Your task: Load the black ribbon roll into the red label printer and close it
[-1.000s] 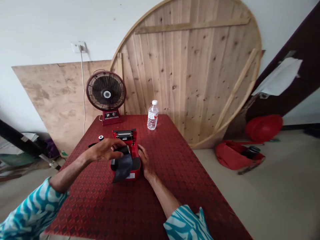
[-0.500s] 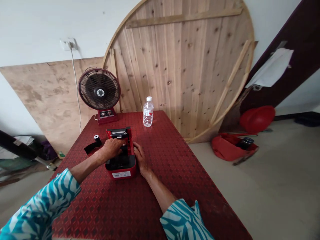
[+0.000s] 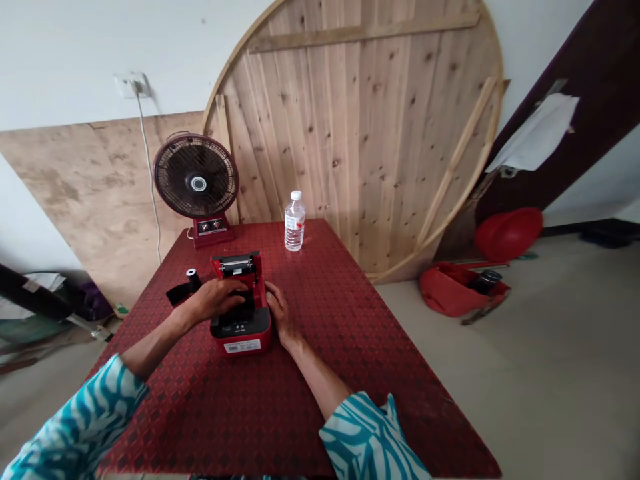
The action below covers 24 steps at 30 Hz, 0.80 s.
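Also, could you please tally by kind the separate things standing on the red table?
Fan: 1
Clear bottle: 1
Open red-and-black device: 1
Black roll with its loose strip: 1
Total: 4

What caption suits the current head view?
Left hand in an open red device, right hand at its side, bottle standing beyond.

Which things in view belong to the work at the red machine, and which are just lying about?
Belong:
- machine, lid up
- left hand, fingers at its open bay
- right hand, at its side
- black roll, probably, standing close by

Lying about, it seems:
- bottle
- fan
- round board, against the wall
- red bag, on the floor
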### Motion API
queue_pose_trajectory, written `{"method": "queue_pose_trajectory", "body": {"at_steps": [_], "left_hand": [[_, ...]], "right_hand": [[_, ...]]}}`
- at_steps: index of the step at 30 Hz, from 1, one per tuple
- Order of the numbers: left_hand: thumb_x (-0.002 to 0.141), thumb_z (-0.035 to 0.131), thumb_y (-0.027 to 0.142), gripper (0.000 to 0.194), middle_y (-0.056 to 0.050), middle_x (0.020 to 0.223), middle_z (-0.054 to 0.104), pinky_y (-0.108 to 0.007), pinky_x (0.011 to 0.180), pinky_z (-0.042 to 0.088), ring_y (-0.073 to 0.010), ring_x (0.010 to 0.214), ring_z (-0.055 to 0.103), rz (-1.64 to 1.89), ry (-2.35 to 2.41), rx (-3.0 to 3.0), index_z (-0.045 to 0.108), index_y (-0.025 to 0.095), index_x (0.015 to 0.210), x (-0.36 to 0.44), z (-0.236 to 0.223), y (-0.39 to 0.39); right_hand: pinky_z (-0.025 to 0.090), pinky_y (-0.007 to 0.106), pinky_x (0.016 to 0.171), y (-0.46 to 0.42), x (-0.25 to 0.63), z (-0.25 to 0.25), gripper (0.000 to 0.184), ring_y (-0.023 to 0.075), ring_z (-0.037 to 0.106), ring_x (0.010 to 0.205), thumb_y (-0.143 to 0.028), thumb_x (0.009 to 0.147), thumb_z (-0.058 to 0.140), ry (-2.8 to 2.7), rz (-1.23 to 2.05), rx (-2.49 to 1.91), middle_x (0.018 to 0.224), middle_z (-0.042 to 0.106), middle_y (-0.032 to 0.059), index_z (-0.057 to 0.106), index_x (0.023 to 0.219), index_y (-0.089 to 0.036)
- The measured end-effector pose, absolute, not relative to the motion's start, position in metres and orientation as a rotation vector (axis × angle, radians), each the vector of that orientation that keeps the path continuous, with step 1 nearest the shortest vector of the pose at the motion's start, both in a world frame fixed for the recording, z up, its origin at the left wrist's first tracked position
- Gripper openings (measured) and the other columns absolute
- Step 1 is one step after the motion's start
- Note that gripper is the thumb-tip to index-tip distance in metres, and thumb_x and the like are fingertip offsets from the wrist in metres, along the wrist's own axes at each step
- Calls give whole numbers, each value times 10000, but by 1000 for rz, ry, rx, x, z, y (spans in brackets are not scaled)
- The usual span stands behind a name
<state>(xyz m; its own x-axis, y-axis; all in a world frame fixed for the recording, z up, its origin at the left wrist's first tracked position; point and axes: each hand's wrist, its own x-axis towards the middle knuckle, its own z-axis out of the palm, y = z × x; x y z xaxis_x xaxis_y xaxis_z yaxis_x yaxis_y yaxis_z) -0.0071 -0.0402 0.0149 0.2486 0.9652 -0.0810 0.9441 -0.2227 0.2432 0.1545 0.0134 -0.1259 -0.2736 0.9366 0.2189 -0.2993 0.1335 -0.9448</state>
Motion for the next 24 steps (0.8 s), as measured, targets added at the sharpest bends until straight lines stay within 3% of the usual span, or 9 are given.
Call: {"method": "queue_pose_trajectory", "body": {"at_steps": [4,11,18,24], "left_hand": [[876,547,396,309,-41,1074,719,-283,847,505,-196,955,675,428,1658,2271,660,215,1101,-6,22,-79],[919,491,217,177,-45,864,723,-304,756,494,-178,805,672,621,1628,2624,663,176,914,-4,1,-87],[943,447,177,213,-27,885,718,-354,851,439,-160,790,652,699,1634,2891,651,195,884,11,-3,-117],[922,501,187,163,-46,956,717,-379,908,418,-178,871,650,804,1649,2933,655,206,971,13,-14,-128]], "right_hand": [[329,399,1084,14,154,-128,408,213,490,1230,-489,866,512,-1299,1396,-691,1270,595,24,591,1209,-282],[331,398,1083,11,156,-120,418,215,493,1232,-504,848,524,-1291,1399,-719,1278,599,21,602,1196,-285],[334,389,1076,12,155,-118,404,213,503,1219,-496,846,525,-1295,1391,-704,1264,603,25,612,1178,-282],[350,402,1068,12,155,-120,409,222,521,1204,-503,835,536,-1295,1375,-691,1254,616,32,622,1165,-276]]}}
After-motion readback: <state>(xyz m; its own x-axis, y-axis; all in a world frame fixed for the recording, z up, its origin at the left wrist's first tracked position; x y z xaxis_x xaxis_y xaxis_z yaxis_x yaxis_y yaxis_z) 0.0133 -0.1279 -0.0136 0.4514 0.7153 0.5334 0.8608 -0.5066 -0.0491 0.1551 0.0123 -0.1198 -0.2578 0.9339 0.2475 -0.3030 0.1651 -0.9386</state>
